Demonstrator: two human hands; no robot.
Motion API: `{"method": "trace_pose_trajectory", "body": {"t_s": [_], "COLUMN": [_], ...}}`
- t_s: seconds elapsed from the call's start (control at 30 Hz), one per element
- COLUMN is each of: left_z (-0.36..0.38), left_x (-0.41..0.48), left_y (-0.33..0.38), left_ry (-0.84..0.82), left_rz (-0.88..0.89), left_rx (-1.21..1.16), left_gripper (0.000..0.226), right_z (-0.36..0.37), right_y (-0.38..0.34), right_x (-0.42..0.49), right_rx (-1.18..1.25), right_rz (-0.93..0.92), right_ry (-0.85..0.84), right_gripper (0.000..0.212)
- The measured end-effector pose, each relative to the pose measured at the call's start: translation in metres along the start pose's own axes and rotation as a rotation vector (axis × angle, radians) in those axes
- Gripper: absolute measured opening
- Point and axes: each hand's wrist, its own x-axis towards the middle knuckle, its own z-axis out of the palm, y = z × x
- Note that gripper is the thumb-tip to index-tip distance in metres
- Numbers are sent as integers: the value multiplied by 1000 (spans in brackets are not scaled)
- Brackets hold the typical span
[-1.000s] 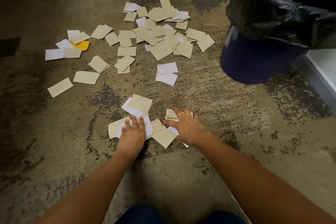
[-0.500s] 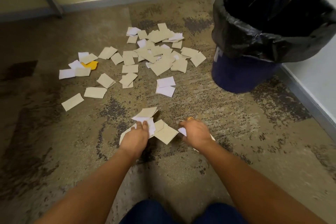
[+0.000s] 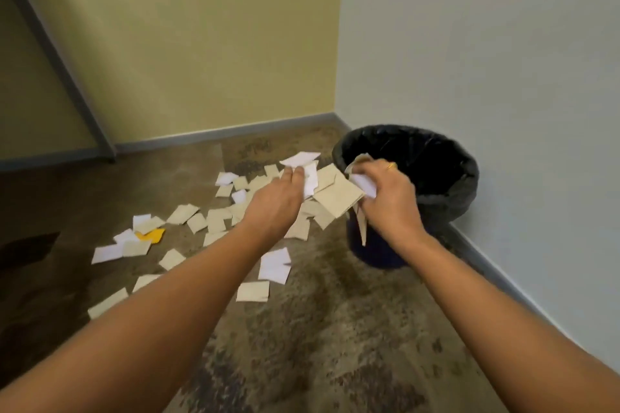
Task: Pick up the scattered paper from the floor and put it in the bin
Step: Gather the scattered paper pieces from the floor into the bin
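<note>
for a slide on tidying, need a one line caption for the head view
Paper bundle held by left hand and right hand at the black-lined bin; more slips scattered on the carpet

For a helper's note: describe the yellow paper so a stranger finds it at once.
From the corner bin, look left across the scattered papers to their left end. The yellow paper lies there among white and beige ones, the only bright one.

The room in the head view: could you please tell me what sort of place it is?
Most likely a corner of an office or similar indoor room: mottled brown carpet, painted walls with a grey skirting board, and a bin with a black liner beside scattered paper slips.
</note>
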Motion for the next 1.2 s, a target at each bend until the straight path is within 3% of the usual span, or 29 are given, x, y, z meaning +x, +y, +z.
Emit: {"method": "trace_pose_trajectory", "body": {"t_s": [0.13, 0.23, 0.5, 0.67, 0.8, 0.93, 1.2], "left_z": [-27, -29, 5, 18, 41, 60, 69], "left_x": [45, 76, 132, 148, 148, 146, 138], "left_y": [26, 50, 95, 101, 114, 130, 127], "left_ry": [113, 135, 70, 6, -87, -218, -71], "left_rz": [56, 106, 209, 238, 252, 239, 115], "left_rx": [38, 60, 241, 389, 107, -159, -199], "left_gripper": [54, 52, 44, 51, 58, 63, 73], "right_z": [-40, -48, -21, -11, -12, -6, -3], "right_y": [15, 43, 108, 140, 154, 152, 148], "right_x": [42, 64, 80, 75, 72, 69, 53], "right_rx": [46, -29, -69, -42, -102, 69, 116], "right_rz": [39, 104, 231, 361, 305, 275, 199], "right_ry": [227, 272, 252, 62, -78, 54, 107], "right_gripper": [34, 32, 37, 60, 52, 41, 35]}}
